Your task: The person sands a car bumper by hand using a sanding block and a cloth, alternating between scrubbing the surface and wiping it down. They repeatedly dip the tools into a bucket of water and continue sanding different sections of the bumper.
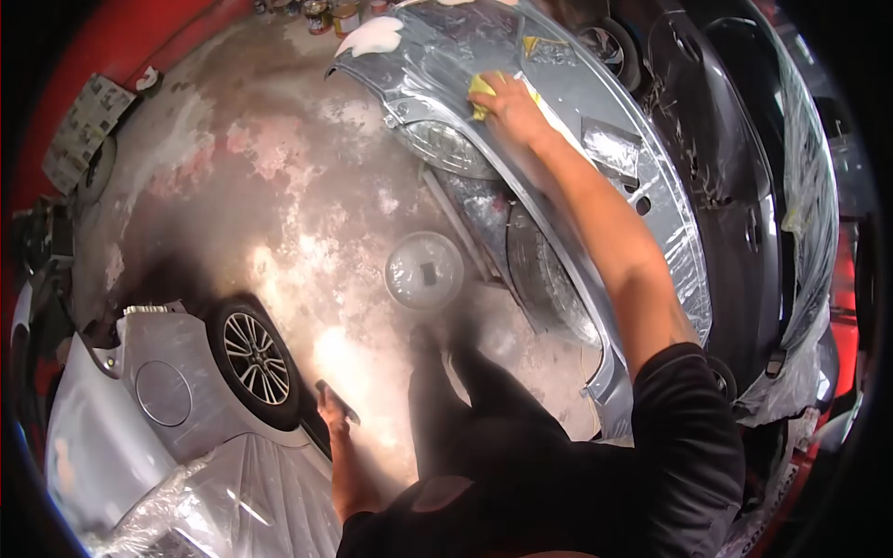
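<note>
My right hand (513, 104) is stretched forward, pressing a yellow cloth (480, 93) onto a grey car body panel (437, 67). Its fingers are bent over the cloth, which shows on both sides of the hand. Patches of pale filler (369, 35) mark the panel's far end. Low on the left, my left hand (331, 409) is closed around a dark, elongated object (346, 405) whose kind I cannot make out. That hand hangs above the floor, beside a car wheel (254, 355), apart from the panel.
A round translucent tub (424, 270) stands on the stained floor (307, 186) between the panel and my legs. A silver car (121, 400), partly under plastic film (251, 493), is on the left. Dark, film-draped bodywork (735, 232) lines the right. Several cans (345, 19) stand at the back.
</note>
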